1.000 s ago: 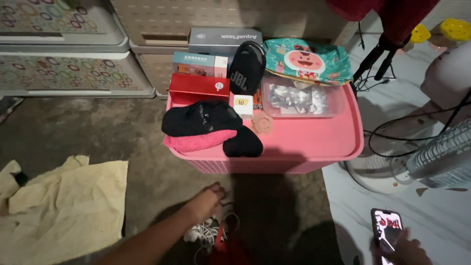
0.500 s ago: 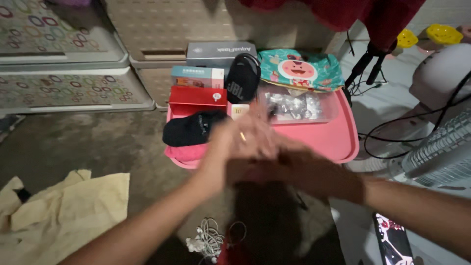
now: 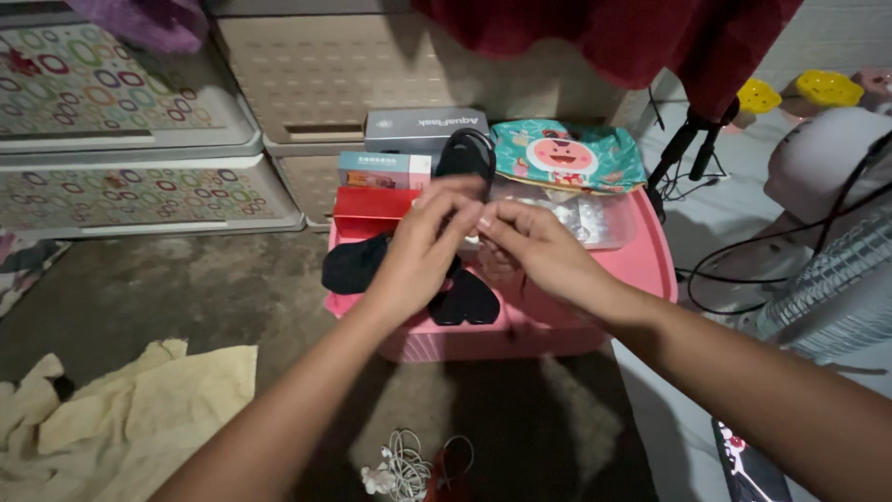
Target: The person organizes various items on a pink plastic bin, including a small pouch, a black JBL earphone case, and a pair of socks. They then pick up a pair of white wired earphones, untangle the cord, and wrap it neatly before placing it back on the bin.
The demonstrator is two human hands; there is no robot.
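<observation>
left hand [image 3: 423,251] — bare, no glove | right hand [image 3: 534,246] — bare | forearms — uncovered, no sleeves

Dim light falls on a dark, worn floor [image 3: 177,288] that meets pale marbled flooring [image 3: 734,223] at the right. Beige plastic drawers [image 3: 316,74] stand at the back, beside drawers patterned with coloured rings [image 3: 121,191]. A red cloth [image 3: 595,37] hangs above.
</observation>
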